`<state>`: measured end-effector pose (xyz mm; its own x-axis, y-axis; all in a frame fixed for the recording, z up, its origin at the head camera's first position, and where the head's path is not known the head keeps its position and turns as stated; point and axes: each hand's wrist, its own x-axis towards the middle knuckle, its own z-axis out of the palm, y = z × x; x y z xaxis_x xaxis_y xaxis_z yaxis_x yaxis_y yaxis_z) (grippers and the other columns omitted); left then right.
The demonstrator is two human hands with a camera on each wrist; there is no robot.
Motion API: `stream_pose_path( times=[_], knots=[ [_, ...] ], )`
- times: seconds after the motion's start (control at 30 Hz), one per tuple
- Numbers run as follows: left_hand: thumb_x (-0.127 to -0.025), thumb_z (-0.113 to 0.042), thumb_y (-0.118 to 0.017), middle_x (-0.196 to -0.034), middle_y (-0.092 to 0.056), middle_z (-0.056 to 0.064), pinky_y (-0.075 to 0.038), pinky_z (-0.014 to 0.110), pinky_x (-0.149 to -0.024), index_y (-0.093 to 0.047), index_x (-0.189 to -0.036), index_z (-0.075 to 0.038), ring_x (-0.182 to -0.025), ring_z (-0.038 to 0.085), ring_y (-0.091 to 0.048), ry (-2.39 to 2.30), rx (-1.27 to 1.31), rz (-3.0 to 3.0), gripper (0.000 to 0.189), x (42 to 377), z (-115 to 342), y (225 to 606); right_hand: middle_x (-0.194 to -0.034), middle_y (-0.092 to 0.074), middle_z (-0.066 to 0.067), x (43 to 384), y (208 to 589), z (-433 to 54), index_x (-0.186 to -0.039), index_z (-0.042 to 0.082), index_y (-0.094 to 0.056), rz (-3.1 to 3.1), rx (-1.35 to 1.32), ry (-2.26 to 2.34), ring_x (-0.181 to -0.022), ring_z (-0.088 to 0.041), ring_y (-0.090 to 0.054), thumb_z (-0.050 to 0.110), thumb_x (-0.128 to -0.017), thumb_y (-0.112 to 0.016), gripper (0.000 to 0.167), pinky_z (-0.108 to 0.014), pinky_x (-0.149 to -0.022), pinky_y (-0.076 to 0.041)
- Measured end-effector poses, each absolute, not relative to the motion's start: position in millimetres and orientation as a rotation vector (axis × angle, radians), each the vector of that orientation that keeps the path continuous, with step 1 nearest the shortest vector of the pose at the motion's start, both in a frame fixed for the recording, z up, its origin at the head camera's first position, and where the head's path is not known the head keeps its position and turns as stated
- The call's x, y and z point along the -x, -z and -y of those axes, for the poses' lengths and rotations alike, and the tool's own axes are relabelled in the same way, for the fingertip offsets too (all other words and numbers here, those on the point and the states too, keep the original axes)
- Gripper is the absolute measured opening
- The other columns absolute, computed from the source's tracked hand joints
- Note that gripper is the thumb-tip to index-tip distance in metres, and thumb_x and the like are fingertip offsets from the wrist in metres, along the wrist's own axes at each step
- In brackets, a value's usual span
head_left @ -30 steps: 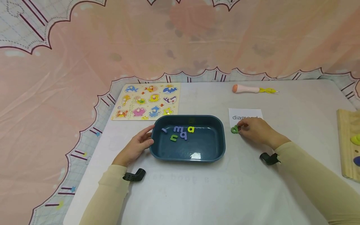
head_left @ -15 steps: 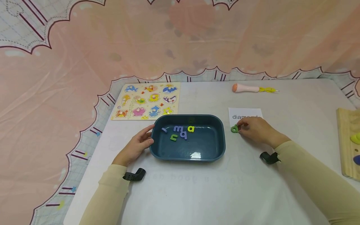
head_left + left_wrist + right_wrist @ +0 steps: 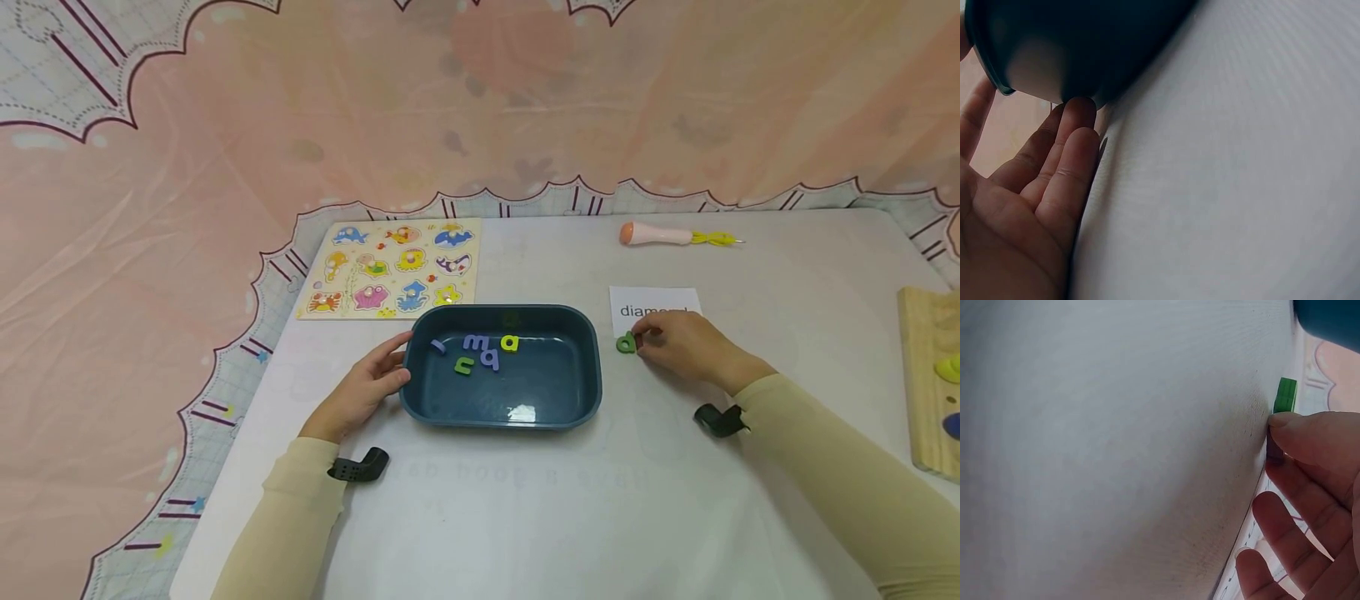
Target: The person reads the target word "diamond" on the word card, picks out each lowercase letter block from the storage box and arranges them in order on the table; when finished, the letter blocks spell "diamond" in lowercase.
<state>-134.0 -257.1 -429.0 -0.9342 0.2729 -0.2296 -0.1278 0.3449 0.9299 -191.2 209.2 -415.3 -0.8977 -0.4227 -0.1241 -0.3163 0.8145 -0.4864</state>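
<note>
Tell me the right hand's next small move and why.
Probably have the right hand let go of the green letter: it pinches it by the word card's lower left edge, under the printed word's start, and other letters lie in the dark blue tray.

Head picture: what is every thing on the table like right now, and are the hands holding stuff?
Blue tray: upright, five letters inside.
Left hand: touching the tray's left side.
Green letter: outside the tray, pinched.
Right hand: pinching the green letter.
Word card: flat, partly covered by the right hand.
Puzzle board: flat, one corner hidden behind the tray.
Pink-handled tool: lying down.
Wooden board: flat, partly out of view.
</note>
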Motion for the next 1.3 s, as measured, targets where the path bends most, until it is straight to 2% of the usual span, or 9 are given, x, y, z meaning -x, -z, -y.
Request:
stream_pose_path(
  times=[0.53,0.8,1.0,1.3],
  knots=[
    [-0.103,-0.023,-0.059,-0.151,-0.039,0.027,-0.032,0.058,-0.111,-0.028,-0.160,-0.018,-0.135,0.043,-0.042,-1.607,-0.111,-2.272,0.065,133.5,258.4,429.8,-0.113,-0.069,-0.018,192.5,413.5,-209.7,-0.117,0.000,-0.068,-2.765,0.603,0.661,-0.109,-0.038,-0.061,0.008,-0.092,-0.065,0.027,-0.059,-0.097,-0.046],
    [-0.103,-0.022,-0.058,-0.151,-0.039,0.028,-0.032,0.058,-0.111,-0.028,-0.159,-0.016,-0.136,0.043,-0.041,-1.620,-0.121,-2.271,0.064,133.0,258.0,429.9,-0.120,-0.066,-0.023,191.4,408.7,-210.5,-0.125,0.001,-0.065,-2.744,0.578,0.645,-0.113,-0.041,-0.060,0.011,-0.093,-0.065,0.033,-0.061,-0.098,-0.045],
    [-0.103,-0.022,-0.058,-0.151,-0.039,0.028,-0.032,0.058,-0.111,-0.028,-0.159,-0.016,-0.136,0.043,-0.041,-1.614,-0.127,-2.276,0.064,132.8,257.7,429.7,-0.126,-0.063,-0.024,191.0,394.5,-211.9,-0.132,0.003,-0.062,-2.749,0.526,0.635,-0.115,-0.042,-0.057,0.017,-0.094,-0.066,0.041,-0.062,-0.096,-0.045],
    [-0.103,-0.022,-0.058,-0.151,-0.039,0.027,-0.032,0.058,-0.111,-0.028,-0.159,-0.016,-0.136,0.043,-0.041,-1.631,-0.127,-2.261,0.064,133.1,258.1,430.3,-0.118,-0.067,-0.020,188.3,364.7,-199.2,-0.131,0.000,-0.063,-2.827,0.711,0.638,-0.109,-0.038,-0.061,0.017,-0.091,-0.074,0.045,-0.057,-0.094,-0.047]
  ],
)
